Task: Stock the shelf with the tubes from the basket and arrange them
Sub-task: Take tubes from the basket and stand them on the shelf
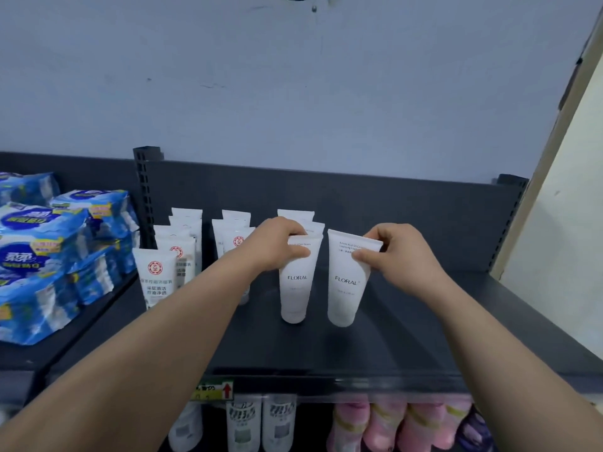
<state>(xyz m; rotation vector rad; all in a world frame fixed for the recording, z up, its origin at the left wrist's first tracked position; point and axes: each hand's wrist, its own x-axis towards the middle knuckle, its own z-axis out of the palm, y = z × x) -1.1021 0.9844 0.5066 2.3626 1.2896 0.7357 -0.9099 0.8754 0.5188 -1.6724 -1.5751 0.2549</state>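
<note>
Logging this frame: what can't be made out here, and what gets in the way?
1. The basket: outside the head view, so remaining stock is unknown.
2. The rear tubes behind the left FLORAL tube: head view, mostly hidden by the left hand gripping it; count unclear.
3. Print on the right FLORAL tube: head view, partly covered by the right hand pinching it, and too small.
4. The lower-shelf bottles: head view, cut off by the bottom edge.
</note>
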